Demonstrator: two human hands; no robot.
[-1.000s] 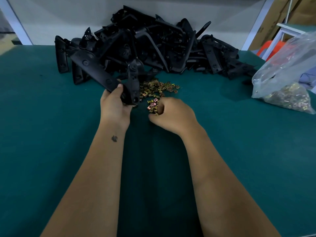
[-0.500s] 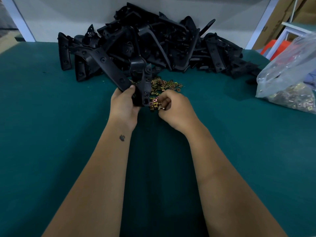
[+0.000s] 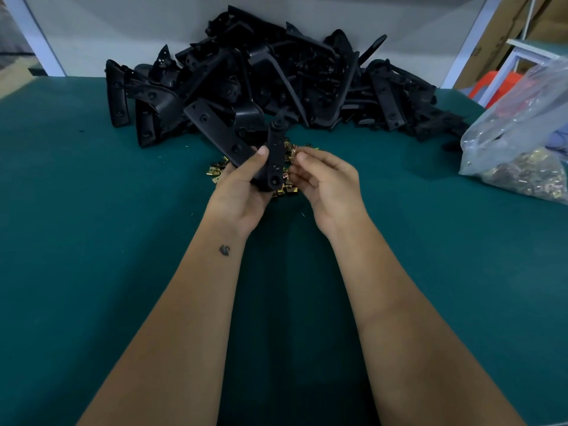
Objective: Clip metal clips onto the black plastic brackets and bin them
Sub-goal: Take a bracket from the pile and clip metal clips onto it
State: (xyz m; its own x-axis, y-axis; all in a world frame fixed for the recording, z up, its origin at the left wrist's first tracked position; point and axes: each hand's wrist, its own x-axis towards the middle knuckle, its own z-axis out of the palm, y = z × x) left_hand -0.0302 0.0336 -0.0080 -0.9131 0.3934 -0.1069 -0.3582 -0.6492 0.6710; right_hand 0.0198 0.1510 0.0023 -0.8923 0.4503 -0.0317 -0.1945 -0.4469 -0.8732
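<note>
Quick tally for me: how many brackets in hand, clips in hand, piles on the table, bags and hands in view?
Bracket held in left hand: 1
Clip pinched in right hand: 1
Bracket pile: 1
Loose clip pile: 1
Plastic bag of clips: 1
Hands: 2
Total: 7

A teal-covered table [image 3: 92, 241] fills most of the view and runs back to a plain pale wall [image 3: 123, 32]. White posts [image 3: 37, 41] rise at the far corners. Off to the right stand cardboard boxes [image 3: 516, 23], a white frame [image 3: 522, 56] and something orange [image 3: 495, 84]. The light is dim and even.
</note>
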